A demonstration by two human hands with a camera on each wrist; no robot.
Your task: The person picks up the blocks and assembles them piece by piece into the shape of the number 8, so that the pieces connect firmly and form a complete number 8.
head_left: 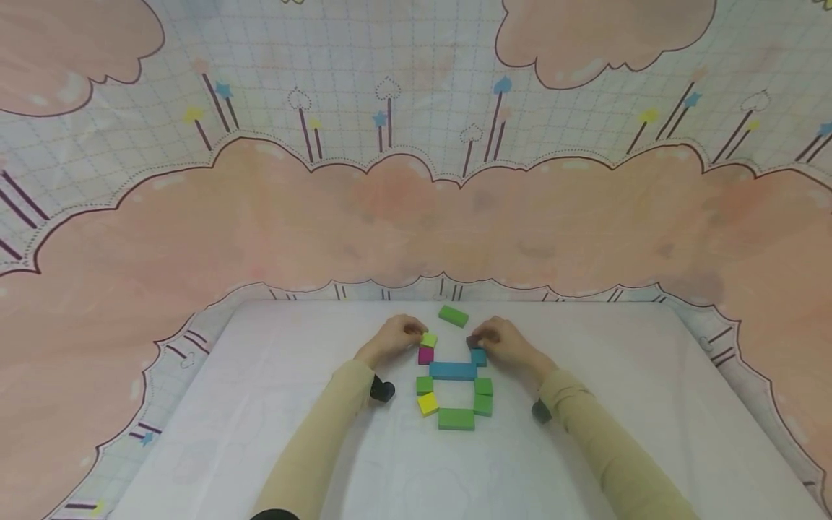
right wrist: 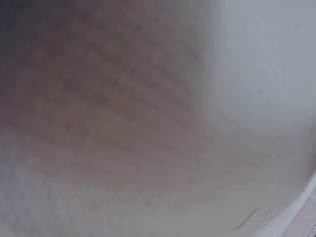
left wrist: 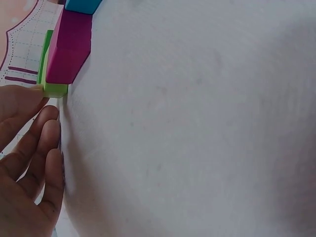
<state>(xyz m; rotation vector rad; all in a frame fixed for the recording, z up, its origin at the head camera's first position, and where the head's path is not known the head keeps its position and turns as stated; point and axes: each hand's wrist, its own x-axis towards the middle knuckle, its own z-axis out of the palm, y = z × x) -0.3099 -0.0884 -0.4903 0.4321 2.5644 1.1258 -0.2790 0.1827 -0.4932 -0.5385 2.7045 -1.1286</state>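
Note:
My left hand (head_left: 395,339) pinches a yellow-green block (head_left: 429,339) just behind a magenta block (head_left: 425,355). In the left wrist view, a fingertip meets the end of that block, and the magenta block stands in front of it. Across from it, my right hand (head_left: 510,345) holds a small dark block (head_left: 471,341) between its fingertips, right behind a small blue block (head_left: 479,357). A long blue block (head_left: 453,371) lies between the two sides. The right wrist view shows only blurred cloth and white surface, with the hand out of sight.
Nearer on the white table (head_left: 260,433), green blocks (head_left: 483,395), a yellow block (head_left: 427,404) and a wide green block (head_left: 456,419) continue the outline. A loose green block (head_left: 453,316) lies beyond the hands. Patterned cloth (head_left: 455,224) rises behind the table.

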